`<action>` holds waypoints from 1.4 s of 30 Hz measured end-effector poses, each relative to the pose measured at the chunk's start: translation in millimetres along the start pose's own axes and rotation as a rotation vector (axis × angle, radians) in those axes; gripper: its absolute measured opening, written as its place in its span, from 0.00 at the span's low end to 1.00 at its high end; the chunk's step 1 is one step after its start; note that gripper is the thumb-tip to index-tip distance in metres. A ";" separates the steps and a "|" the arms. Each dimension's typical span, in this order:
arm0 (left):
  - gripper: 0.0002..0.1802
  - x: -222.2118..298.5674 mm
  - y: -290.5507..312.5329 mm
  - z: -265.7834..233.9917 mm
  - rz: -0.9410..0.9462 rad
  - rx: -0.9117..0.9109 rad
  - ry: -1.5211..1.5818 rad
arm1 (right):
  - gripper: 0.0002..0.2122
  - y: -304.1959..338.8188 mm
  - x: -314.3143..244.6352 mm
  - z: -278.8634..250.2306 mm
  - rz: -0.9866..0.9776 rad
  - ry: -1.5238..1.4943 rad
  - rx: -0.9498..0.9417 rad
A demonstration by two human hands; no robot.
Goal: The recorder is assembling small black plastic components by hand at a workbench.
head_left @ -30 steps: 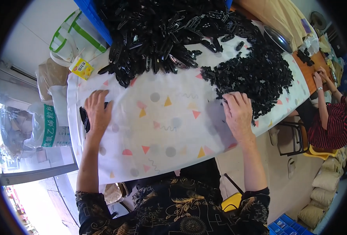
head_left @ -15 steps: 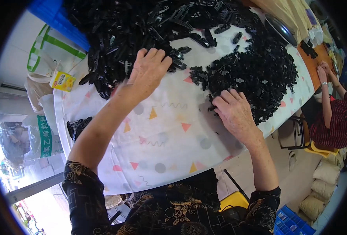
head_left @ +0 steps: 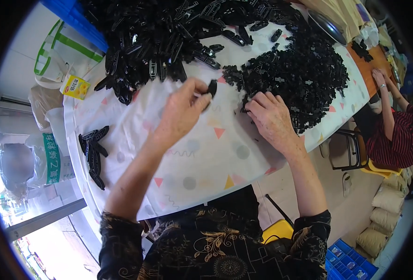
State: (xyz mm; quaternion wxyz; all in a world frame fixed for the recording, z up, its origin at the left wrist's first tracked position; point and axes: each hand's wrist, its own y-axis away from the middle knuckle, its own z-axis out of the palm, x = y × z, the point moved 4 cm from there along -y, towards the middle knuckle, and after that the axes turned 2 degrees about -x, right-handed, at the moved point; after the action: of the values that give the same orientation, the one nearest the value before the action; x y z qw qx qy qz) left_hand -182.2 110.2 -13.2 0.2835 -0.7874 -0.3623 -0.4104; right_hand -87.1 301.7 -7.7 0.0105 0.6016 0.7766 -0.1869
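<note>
My left hand (head_left: 179, 111) is closed in a pinch on a long black plastic part (head_left: 212, 87), raised over the patterned white tablecloth (head_left: 192, 172). Beyond it spreads a big heap of long black plastic parts (head_left: 146, 39), some with slotted frames. At the near left edge of a second heap, made of small black plastic pieces (head_left: 304, 79), rests my right hand (head_left: 272, 119). Its fingers are bunched together and pointing down; whatever they hold is hidden beneath them. Several long black parts (head_left: 93, 154) lie apart at the table's left side.
A yellow packet (head_left: 76, 87) and a green-edged white bag (head_left: 52, 60) are at the left edge, below a blue crate (head_left: 78, 21). A dark round lid-like object (head_left: 326, 27) lies far right. Another person (head_left: 393, 135) sits at a wooden table (head_left: 372, 70) on the right.
My left hand has come back from the heap of long parts, now with one black part in its fingers. My right hand has shifted slightly left and stays at the small pieces.
</note>
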 end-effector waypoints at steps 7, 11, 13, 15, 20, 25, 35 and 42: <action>0.09 9.2 81.6 20.2 -0.470 -0.087 1.171 | 0.04 3.7 -22.0 -6.4 0.212 -0.586 0.185; 0.11 9.6 100.5 19.5 -0.423 -0.100 1.270 | 0.03 11.8 -53.2 -7.0 0.363 -1.186 -0.046; 0.11 10.4 105.8 15.7 -0.437 -0.107 1.250 | 0.04 10.6 -71.9 -11.5 0.294 -1.256 -0.050; 0.11 11.4 109.2 13.0 -0.455 -0.120 1.229 | 0.05 7.3 -93.3 -27.3 -0.031 -0.766 -0.085; 0.10 13.7 115.7 16.7 -0.396 -0.168 1.079 | 0.07 12.5 -117.3 -42.0 -0.137 -0.581 -0.191; 0.09 16.8 121.1 22.5 -0.401 -0.193 0.906 | 0.07 17.3 -125.1 -44.9 -0.276 -0.358 -0.222; 0.12 20.4 131.0 32.0 -0.430 -0.133 1.176 | 0.12 24.0 -110.8 -25.6 0.065 -0.638 -0.025; 0.27 31.0 122.3 31.0 -0.307 -0.187 0.904 | 0.20 37.7 -87.6 15.9 0.372 -1.130 -0.060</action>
State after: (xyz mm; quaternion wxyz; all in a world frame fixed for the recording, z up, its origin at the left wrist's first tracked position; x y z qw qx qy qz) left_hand -57.9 73.2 -20.6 0.2767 -0.4900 -0.2763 -0.7791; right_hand -30.9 223.2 -11.8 0.4716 0.5344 0.5370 -0.4512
